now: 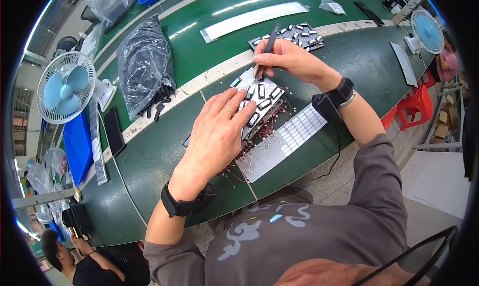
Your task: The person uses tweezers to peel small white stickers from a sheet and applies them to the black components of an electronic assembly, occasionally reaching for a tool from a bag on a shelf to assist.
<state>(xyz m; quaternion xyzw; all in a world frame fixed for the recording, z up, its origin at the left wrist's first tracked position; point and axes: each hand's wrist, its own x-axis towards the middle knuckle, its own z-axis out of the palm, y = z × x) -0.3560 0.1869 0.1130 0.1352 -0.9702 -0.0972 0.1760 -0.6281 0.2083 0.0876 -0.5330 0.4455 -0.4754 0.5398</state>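
Note:
My right hand (294,61) pinches a pair of dark tweezers (272,38), their tips pointing down at the far part of a pale board (248,78). Small black-and-white rectangular parts (262,91) lie in rows on that board. My left hand (213,129) rests across the board's left side, fingers stretched out and slightly apart, hiding some of the parts. Thin red wires with white ends (262,131) stick out along the board's near and right edges. Beside them lies a sheet of white stickers (302,131), partly peeled.
A second board of similar parts (312,44) sits farther back. On the left are a bag of black pieces (145,61), a phone (114,131), a fan (67,89) and a blue tray (77,149). Another fan (427,30) stands right. A person (95,261) sits lower left.

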